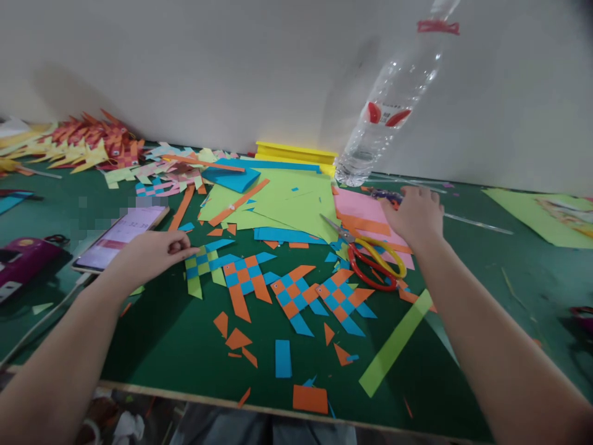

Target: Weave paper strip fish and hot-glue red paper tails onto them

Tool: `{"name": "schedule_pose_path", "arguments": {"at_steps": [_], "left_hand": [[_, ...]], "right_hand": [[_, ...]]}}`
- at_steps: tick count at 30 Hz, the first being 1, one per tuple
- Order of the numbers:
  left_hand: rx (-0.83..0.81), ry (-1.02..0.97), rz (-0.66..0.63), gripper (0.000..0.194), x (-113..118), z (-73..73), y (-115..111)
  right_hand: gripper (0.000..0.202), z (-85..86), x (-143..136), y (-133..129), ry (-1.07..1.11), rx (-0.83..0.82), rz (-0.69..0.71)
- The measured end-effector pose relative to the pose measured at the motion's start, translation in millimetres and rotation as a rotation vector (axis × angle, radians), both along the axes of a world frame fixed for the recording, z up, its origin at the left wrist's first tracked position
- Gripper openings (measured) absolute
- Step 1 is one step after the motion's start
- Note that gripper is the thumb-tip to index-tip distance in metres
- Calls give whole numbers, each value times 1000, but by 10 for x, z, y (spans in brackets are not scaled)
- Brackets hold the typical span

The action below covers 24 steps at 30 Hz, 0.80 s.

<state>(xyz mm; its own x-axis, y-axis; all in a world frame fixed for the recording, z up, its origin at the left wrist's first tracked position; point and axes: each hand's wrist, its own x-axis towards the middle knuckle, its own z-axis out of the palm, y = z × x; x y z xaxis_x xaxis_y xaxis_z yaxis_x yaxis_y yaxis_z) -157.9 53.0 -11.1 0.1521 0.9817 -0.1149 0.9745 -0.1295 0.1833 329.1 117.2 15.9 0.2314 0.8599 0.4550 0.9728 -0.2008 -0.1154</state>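
Note:
My left hand (167,248) is closed, its fingertips pressed at the left edge of a green-and-blue woven paper fish (202,262) on the table. Several blue-and-orange woven paper fish (244,276) lie in a row to its right. My right hand (417,215) reaches farther back, thumb and fingers around a small dark purple patterned object (387,196); its fingertips are partly hidden, and I cannot make out its kind. Red-and-yellow-handled scissors (373,258) lie left of my right wrist, blades on green paper sheets (290,201). A green paper strip (396,343) lies nearer the front.
A clear plastic bottle (389,117) stands tilted in view near the wall. At left are a lit phone (121,240), a purple tool (28,262) and a pile of red and yellow folded paper (99,145). Paper scraps (238,339) litter the green table (185,364).

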Motion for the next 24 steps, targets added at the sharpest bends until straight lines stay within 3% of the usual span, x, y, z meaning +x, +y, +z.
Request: {"name": "schedule_pose_path", "arguments": {"at_steps": [2,7,14,18,24], "left_hand": [[9,1,0,41,9,20,-11],[100,15,55,39,61,97,-48],[132,27,77,39,79,117,-62],[113,10,69,38,66,103,-49],[79,-12,45,45,46,55,-26]], "right_hand": [[41,119,-255,-135,-14,24,107],[21,289,-952,-611,-5,21,563],[22,67,-1549,-1159,-35,-151,934],[29,-54,-1733,-1278,-114,-198,1008],[28,-140,-1858,-1296,-128,-175,960]]}}
